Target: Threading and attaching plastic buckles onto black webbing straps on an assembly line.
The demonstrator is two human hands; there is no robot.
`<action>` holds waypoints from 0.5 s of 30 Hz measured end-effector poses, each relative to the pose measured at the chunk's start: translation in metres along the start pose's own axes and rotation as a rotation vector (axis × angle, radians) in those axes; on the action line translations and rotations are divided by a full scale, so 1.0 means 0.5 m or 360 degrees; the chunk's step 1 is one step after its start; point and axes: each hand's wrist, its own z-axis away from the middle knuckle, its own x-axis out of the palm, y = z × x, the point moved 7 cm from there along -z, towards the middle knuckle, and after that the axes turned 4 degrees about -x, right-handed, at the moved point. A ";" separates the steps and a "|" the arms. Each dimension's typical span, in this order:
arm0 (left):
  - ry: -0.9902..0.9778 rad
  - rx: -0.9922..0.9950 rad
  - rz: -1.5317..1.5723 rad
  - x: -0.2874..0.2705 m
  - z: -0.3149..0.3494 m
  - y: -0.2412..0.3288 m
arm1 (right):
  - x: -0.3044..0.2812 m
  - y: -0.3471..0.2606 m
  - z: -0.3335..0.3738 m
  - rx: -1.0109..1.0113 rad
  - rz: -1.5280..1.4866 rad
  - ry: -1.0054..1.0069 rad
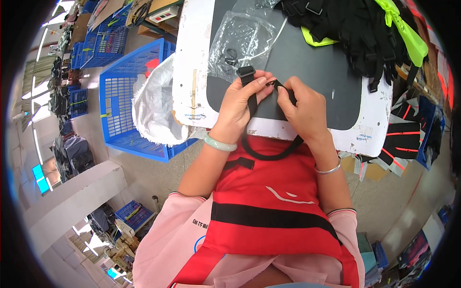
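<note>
Over the near edge of the table, my left hand (238,102) pinches a black webbing strap (253,106) with a black plastic buckle (246,71) at its upper end. Close on its right, my right hand (303,104) is closed on another part of the strap, the fingers curled round it. Between the two hands a small dark piece (271,82) shows, too small to make out. The strap's slack hangs in a loop below the table edge, in front of my red apron (269,185).
A clear plastic bag (242,41) with small black parts lies on the table's dark mat (307,62). Black straps with buckles and neon yellow fabric (408,36) heap at the far right. Left of the table stand a blue crate (134,146) and a white sack (153,108).
</note>
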 end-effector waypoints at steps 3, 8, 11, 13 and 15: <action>0.0006 -0.0022 0.0064 -0.002 -0.002 -0.003 | 0.000 -0.012 0.007 -0.0093 -0.0052 0.0051; 0.0009 0.0065 -0.0030 0.007 0.012 0.002 | -0.003 -0.008 0.004 0.0030 -0.0165 0.0026; -0.0015 0.0184 -0.0279 0.018 0.022 0.014 | -0.001 0.011 0.002 0.0154 -0.0301 -0.0016; -0.0007 0.0198 -0.0390 0.023 0.027 0.021 | 0.000 0.024 0.001 0.0210 -0.0377 -0.0036; 0.0001 0.0214 -0.0503 0.025 0.029 0.022 | 0.013 0.043 0.006 0.0405 -0.0625 -0.0133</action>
